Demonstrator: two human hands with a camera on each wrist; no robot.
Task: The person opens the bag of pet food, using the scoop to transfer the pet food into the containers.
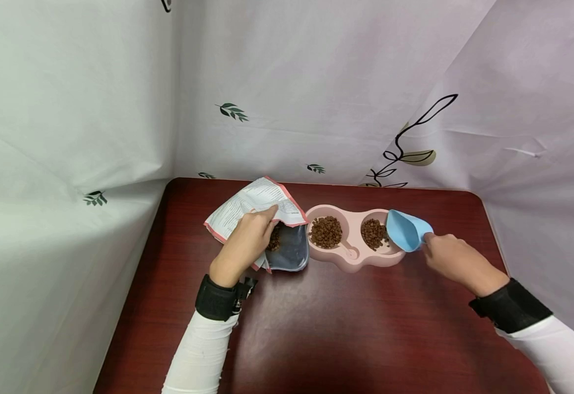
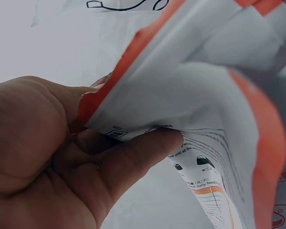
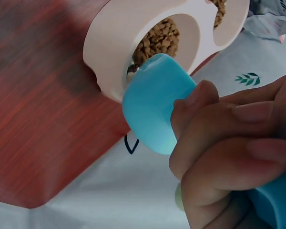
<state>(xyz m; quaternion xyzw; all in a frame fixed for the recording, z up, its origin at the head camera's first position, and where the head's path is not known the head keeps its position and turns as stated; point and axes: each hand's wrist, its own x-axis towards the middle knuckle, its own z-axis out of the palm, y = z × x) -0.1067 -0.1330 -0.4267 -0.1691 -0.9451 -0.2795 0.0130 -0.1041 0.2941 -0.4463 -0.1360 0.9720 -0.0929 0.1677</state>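
My right hand (image 1: 451,254) grips the handle of a light blue scoop (image 1: 407,230), its fingers curled round it in the right wrist view. The scoop tilts over the right bowl of a pink double pet bowl (image 1: 355,266), its lip overlapping the rim. Brown kibble (image 1: 374,234) lies in that bowl, and more kibble (image 1: 326,232) is heaped in the left one. With thumb and fingers, my left hand (image 1: 247,235) pinches the edge of a white, red-trimmed food bag (image 1: 254,197). The bag's mouth gapes, showing a dark grey lining (image 1: 291,249) and some kibble inside.
The bag and bowls stand side by side toward the back of a dark red wooden table (image 1: 326,328). White cloth (image 1: 316,82) printed with leaves hangs behind the table and along both sides. Each wrist wears a black strap (image 1: 216,298).
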